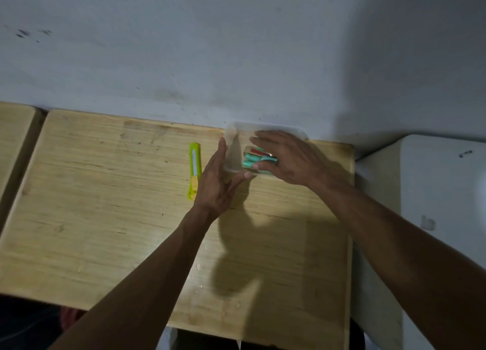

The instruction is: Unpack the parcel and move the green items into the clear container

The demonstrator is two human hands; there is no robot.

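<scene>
A clear plastic container (236, 136) stands at the far edge of the wooden table (105, 205), against the wall. Inside it lie several teal-green cylinders (253, 160) together with a red item. My right hand (286, 157) reaches into the container from the right, its fingers spread over the green cylinders and touching them. My left hand (218, 181) presses flat against the container's left and front side, fingers apart, thumb along the front rim. No parcel is in view.
A lime-green utility knife (194, 169) lies on the table just left of my left hand. A second wooden tabletop (13, 139) adjoins at the left. A white surface (434, 205) sits to the right.
</scene>
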